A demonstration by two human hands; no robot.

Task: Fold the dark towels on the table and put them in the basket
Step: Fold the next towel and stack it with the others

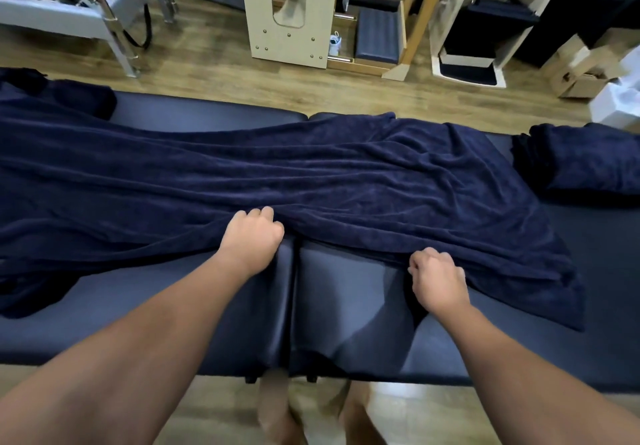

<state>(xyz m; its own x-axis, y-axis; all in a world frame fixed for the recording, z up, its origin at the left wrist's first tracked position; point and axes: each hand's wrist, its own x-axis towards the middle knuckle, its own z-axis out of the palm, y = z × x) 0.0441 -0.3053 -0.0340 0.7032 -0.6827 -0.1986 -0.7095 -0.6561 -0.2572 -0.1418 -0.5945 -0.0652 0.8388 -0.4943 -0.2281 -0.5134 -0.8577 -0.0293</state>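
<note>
A large dark navy towel [311, 174] lies spread and wrinkled across the padded navy table [346, 306]. My left hand [251, 233] grips the towel's near edge at the middle of the table, fingers curled into the cloth. My right hand [438, 278] pinches the same near edge further right. A second dark towel [581, 160] lies bunched at the far right of the table. More dark cloth [52, 98] is heaped at the far left. No basket is in view.
Beyond the table is a wooden floor [207, 60] with a grey metal frame [114, 12], a cream wooden unit [287, 29], a cream stand with dark pads [485, 46] and cardboard boxes [581, 74]. My feet show under the table's near edge.
</note>
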